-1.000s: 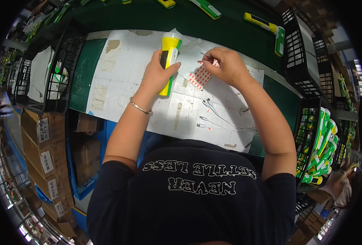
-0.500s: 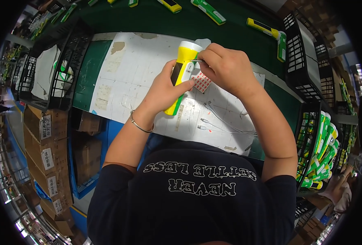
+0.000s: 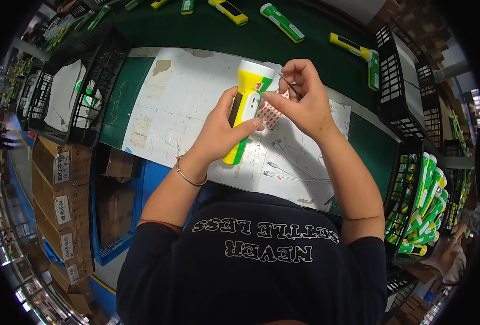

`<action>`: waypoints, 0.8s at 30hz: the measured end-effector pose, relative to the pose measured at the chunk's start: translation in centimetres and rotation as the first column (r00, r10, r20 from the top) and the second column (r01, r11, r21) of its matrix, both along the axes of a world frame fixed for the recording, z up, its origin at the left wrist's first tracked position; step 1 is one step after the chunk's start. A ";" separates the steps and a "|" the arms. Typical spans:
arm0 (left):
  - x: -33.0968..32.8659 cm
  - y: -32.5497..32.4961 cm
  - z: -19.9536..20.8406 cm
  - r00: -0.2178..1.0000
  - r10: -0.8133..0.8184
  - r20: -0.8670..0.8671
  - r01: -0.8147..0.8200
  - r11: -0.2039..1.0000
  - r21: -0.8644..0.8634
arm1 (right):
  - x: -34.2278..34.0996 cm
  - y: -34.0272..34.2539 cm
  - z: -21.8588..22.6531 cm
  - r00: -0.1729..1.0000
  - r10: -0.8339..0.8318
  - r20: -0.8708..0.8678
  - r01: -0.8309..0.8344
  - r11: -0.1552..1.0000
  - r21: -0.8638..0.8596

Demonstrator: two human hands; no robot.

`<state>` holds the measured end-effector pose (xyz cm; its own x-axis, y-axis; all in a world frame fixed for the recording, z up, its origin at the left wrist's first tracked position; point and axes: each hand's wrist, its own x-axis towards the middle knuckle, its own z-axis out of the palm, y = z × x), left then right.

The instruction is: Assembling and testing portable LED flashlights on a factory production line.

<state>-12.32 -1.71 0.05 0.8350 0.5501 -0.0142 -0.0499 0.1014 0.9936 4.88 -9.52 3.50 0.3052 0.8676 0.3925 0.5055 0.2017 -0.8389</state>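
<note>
My left hand (image 3: 222,128) is wrapped round a yellow and green flashlight (image 3: 249,103) with a black side panel and a white head, tilted with its head up and away from me. A small red sticker (image 3: 259,86) sits on its neck, above a white switch plate. My right hand (image 3: 306,103) is just right of the neck, gripping thin metal tweezers (image 3: 288,83) whose tip points up, apart from the flashlight. Its thumb reaches close to the flashlight's side. Behind the hands, a sheet of red and white stickers (image 3: 271,116) lies on the white work surface (image 3: 188,97), partly hidden.
White cables (image 3: 291,169) lie near the front of the surface. Across the far green belt (image 3: 315,21) several flashlights (image 3: 282,23) are spread. Black crates stand at both sides; the right crate (image 3: 407,189) holds many flashlights. Cardboard boxes (image 3: 61,200) are stacked at lower left.
My right hand has drawn the tweezers back from the flashlight's neck and opened out somewhat. The red sticker on the neck now shows. The flashlight sits slightly lower in view.
</note>
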 end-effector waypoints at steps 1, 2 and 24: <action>-0.1 -0.1 -0.1 1.000 -0.022 0.008 0.022 0.999 0.032 | -0.5 0.0 0.0 0.982 0.029 -0.185 -0.033 0.999 -0.019; -0.1 -0.4 -0.1 1.000 -0.022 0.009 0.022 0.999 0.033 | -0.8 0.1 0.1 0.930 0.053 -0.364 -0.069 0.997 -0.031; -1.2 -1.5 2.2 0.998 -0.002 0.069 0.015 0.980 -0.197 | -2.1 -0.1 -0.7 0.697 0.083 -0.712 -0.161 0.986 -0.042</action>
<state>-13.50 -3.19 2.25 0.8424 0.5350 -0.0643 -0.1155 0.2958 0.9482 2.79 -9.59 2.80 0.3476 0.9374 0.0211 -0.2667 0.1204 -0.9562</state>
